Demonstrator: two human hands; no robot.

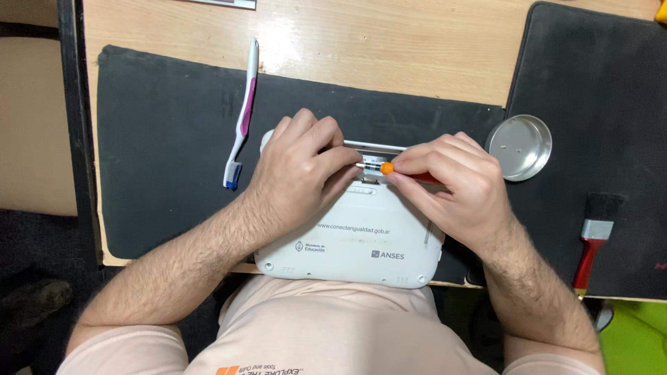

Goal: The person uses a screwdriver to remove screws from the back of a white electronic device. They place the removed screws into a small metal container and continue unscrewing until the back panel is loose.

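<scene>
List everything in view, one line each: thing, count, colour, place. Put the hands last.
small laptop: one, white, underside up on the dark mat at the near table edge
screwdriver: one, orange handle, in the right hand, tip over the laptop's far edge
toothbrush: one, white and pink with blue bristles, on the mat left of the laptop
round tin dish: one, silver, right of the laptop
paintbrush: one, red handle, black bristles, on the right mat
mats: two, black, on the wooden table
left hand: one, resting on the laptop
right hand: one, gripping the screwdriver
</scene>
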